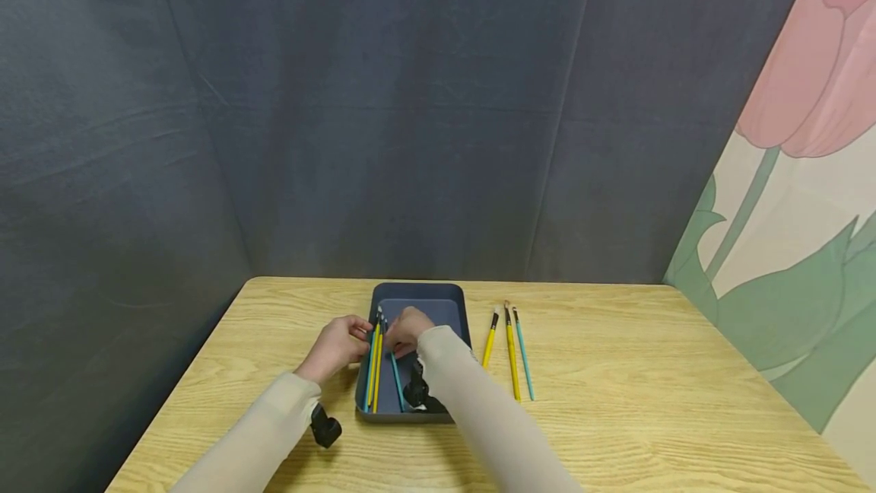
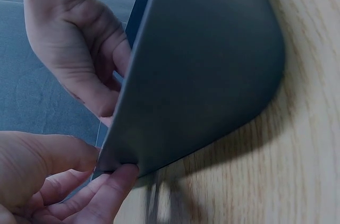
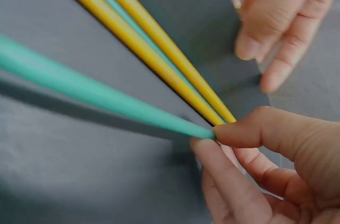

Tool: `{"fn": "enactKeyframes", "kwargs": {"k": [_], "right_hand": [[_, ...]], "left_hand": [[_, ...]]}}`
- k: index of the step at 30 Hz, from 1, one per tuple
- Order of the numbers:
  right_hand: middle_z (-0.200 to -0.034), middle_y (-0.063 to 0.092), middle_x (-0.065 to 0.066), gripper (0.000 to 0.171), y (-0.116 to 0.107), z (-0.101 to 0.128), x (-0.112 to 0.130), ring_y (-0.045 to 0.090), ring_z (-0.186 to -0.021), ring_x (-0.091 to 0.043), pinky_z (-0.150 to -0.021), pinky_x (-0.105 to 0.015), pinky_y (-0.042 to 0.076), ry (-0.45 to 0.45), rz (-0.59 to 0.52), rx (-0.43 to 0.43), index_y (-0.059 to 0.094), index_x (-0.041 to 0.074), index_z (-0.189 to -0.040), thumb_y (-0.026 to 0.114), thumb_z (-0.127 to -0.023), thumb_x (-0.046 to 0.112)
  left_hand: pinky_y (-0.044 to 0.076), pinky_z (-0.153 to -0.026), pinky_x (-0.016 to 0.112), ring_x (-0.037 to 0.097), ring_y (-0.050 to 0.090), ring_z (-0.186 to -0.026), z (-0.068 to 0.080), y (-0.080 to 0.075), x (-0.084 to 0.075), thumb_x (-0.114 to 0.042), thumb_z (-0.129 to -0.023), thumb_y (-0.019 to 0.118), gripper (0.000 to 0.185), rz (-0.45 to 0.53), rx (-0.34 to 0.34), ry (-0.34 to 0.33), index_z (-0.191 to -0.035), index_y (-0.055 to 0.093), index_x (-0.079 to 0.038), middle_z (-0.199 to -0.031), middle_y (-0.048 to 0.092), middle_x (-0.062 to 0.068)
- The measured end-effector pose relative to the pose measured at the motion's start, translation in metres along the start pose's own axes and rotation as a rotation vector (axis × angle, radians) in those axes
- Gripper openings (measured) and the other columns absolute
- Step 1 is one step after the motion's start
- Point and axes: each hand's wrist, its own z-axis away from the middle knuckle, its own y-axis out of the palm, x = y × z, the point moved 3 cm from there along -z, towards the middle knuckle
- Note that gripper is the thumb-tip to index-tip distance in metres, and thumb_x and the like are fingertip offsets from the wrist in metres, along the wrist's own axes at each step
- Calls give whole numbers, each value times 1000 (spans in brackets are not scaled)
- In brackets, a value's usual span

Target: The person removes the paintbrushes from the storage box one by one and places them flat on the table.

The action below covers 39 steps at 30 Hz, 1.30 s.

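A: Dark blue cloth [image 1: 383,112] fills the back of the frame, a tulip panel [image 1: 787,196] runs down the right edge, and a wooden surface [image 1: 616,417] fills the bottom

B: And on it?

A: At lower centre, a dark tray [image 1: 467,310] with brushes lying lengthwise, long axis running from the near rim up toward the far rim. Three more brushes [image 1: 509,352] lie on the wood just right of it

B: Which hand has the work?

A: The right hand [image 1: 408,331], inside the tray. Its grip is closed: thumb and forefinger pinch the end of a teal brush [image 3: 95,94], which slants away to the upper left of the wrist frame, beside two yellow brushes [image 3: 154,57]

B: The left?

A: The left hand [image 1: 337,345] sits at the tray's left rim, fingers curled, thumb tip against the outside wall [image 2: 207,70]. Whether it truly grips the rim, I can't tell

B: What does each view add?

A: Only the right wrist view shows the pinch itself; only the head view shows the loose brushes; the left wrist view alone shows the thumb on the wall
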Motion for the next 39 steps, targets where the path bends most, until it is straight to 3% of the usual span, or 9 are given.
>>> {"fn": "enactKeyframes", "kwargs": {"k": [4,10,15,19,28,35,39], "right_hand": [[-65,54,-5,13,-12,6,2,56,-58,-15,-71,-36,60,-9,-83,29,64,-6,-85,64,-77,-15],[-70,57,-5,17,-34,4,3,56,-62,-14,-67,-31,59,-41,-149,70,64,-7,-97,64,-81,-11],[-83,63,-9,28,-59,8,2,58,-69,-14,-84,-40,57,-76,-177,112,60,-10,-112,62,-85,-7],[-89,63,-11,23,-79,16,0,60,-73,-15,-91,-44,54,-122,-189,121,60,-6,-110,61,-86,-6],[-94,60,-9,31,-123,28,-18,64,-84,-17,-90,-41,55,-184,-228,129,55,-8,-118,56,-87,-6],[-93,57,-8,32,-151,40,-39,62,-79,-14,-80,-33,58,-202,-229,117,52,-11,-120,55,-88,-7],[-93,57,-6,29,-167,46,-53,62,-80,-13,-80,-34,58,-219,-234,121,51,-10,-119,54,-90,-6]], "left_hand": [[58,-66,32,20,61,-79,0,0,0,12,-77,61,37,-5,-6,7,-114,62,6,-101,61,19],[57,-65,31,20,60,-79,0,0,1,11,-77,62,38,-4,-10,13,-114,62,5,-102,61,19],[57,-65,31,20,60,-78,1,0,-1,12,-76,61,38,-2,-14,16,-114,62,6,-101,60,19],[57,-64,31,20,59,-78,1,1,1,13,-76,60,37,4,-17,11,-113,62,5,-99,59,17],[57,-63,30,20,59,-77,-1,3,4,13,-76,61,36,16,-19,7,-112,63,4,-98,59,16],[57,-63,30,19,58,-76,-1,2,3,13,-75,61,37,2,-18,15,-111,63,4,-98,59,17],[56,-63,30,19,58,-76,-1,2,4,12,-75,61,37,-5,-21,17,-111,63,4,-98,59,17]]}}
